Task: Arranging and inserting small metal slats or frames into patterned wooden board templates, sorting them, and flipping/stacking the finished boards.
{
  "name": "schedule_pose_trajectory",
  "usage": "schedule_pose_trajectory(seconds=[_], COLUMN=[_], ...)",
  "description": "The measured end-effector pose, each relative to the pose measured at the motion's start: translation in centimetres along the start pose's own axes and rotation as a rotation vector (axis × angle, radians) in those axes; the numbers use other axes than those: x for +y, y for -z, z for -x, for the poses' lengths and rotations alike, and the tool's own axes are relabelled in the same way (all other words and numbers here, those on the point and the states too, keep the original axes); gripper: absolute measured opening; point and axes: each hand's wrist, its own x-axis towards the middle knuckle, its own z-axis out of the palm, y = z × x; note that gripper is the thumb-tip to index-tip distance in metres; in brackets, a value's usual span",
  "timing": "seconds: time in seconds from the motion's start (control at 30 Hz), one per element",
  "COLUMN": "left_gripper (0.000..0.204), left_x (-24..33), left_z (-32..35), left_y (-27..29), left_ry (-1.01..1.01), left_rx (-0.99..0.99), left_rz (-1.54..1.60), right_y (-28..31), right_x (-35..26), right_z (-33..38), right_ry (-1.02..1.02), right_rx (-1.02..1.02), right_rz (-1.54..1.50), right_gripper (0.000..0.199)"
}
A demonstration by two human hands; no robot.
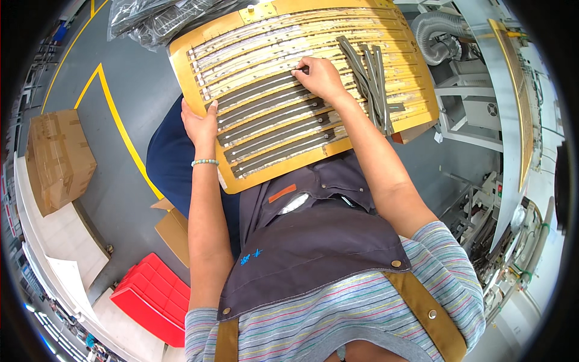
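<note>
A large yellow board with parallel slots lies tilted across my lap. Dark grey strips fill several slots in its nearer left part, while the farther slots look whitish and hold none. My right hand is closed in a pinch at the right end of the farthest laid dark strip. At the board's left edge, my left hand grips it, thumb on top near that strip's left end; its other fingers are partly hidden. Right of my right hand, several loose dark strips lie in a bunch across the slots.
Clear plastic bags with dark contents lie beyond the board. At left are a cardboard box and a red container. A flexible silver duct and machine frames stand at right. Yellow lines mark the grey floor.
</note>
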Motion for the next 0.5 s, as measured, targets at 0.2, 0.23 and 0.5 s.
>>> schedule_pose_trajectory(seconds=[0.2,0.23,0.5], left_gripper=[0.080,0.081,0.087], left_x=[0.9,1.1,3.9], left_z=[0.4,0.5,2.9], left_y=[0.0,0.1,-0.9], left_ry=[0.017,0.020,-0.182], left_rx=[-0.005,0.005,0.236], left_rz=[-0.024,-0.057,-0.229], right_y=[-0.3,-0.4,-1.1], right_x=[-0.1,-0.1,0.5], right_z=[0.2,0.2,0.5], right_ry=[-0.009,0.003,0.106], right_rx=[0.001,0.011,0.183], right_rz=[0.051,0.060,0.189], right_gripper=[0.024,0.024,0.039])
